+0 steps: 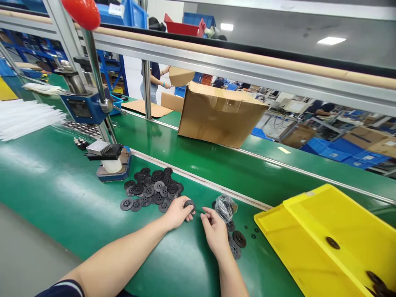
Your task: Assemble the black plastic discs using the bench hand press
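My left hand (pixel 177 213) pinches a black plastic disc (pixel 189 204) between thumb and fingers, a little above the green bench. Facing it, my right hand (pixel 215 229) is closed with its fingers curled; whatever lies between the fingertips is too small or hidden. A heap of black, slotted discs (pixel 154 187) is spread to the left of my left hand. Beside my right hand lie a clear plastic bag (pixel 225 207) and several more discs (pixel 239 238), partly covered by the hand. Small black rings (pixel 253 236) are scattered just right of those.
Two overlapping yellow trays (pixel 297 231) stand at the right, with some discs inside. A blue hand press (pixel 82 107) with a red knob stands at the left. Behind the bench's metal strip, a cardboard box (pixel 216 117) leans under the rail. Another person (pixel 154 78) handles cardboard beyond.
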